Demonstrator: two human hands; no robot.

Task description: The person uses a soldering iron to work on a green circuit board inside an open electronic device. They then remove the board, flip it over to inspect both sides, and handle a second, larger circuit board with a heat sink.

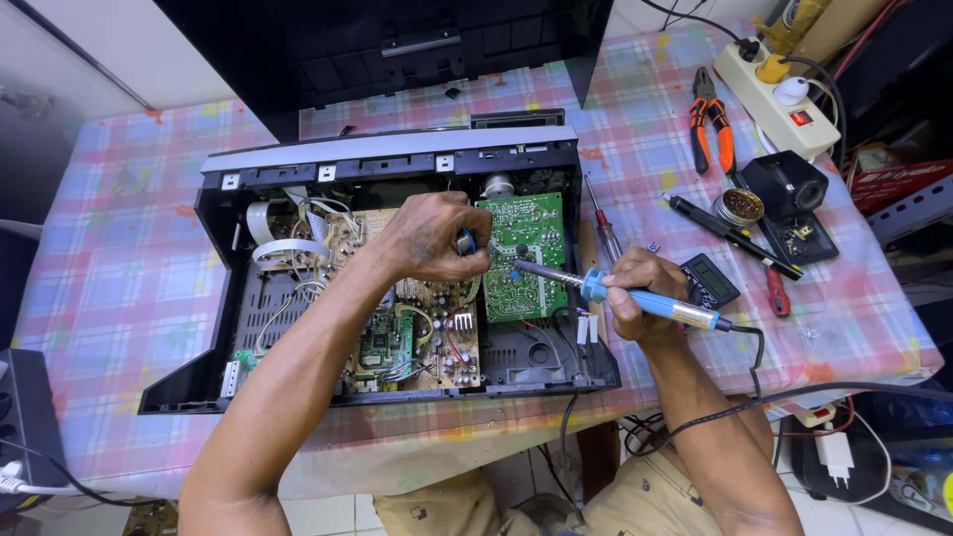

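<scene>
My right hand (635, 288) is clenched around the blue handle of a soldering iron (615, 291), its metal tip laid over the green circuit board (523, 256) inside an opened black electronics chassis (298, 298). My left hand (432, 238) reaches in across the chassis, its grip pinched on a small dark blue part (466, 241) just left of the green board, close to the iron's tip. Left of the green board lies a larger tan circuit board (417, 337) crowded with wires and components, and further left a white ribbon cable (273, 243) curls near the chassis wall. The iron's black cord (754, 357) drops off the near edge of the surface. The chassis sits on a surface covered by a pastel plaid cloth (129, 288). Just right of the green board, outside the chassis, a red-handled screwdriver (603, 228) lies on the cloth. Beyond my right hand, still to the right of the board, rest a small dark meter (710, 280), a black probe pen (730, 235), a round tin (740, 206) and a black soldering stand (789, 189). Orange-handled pliers (712, 119) and a white power strip (779, 99) lie far right of the board, toward the back edge
</scene>
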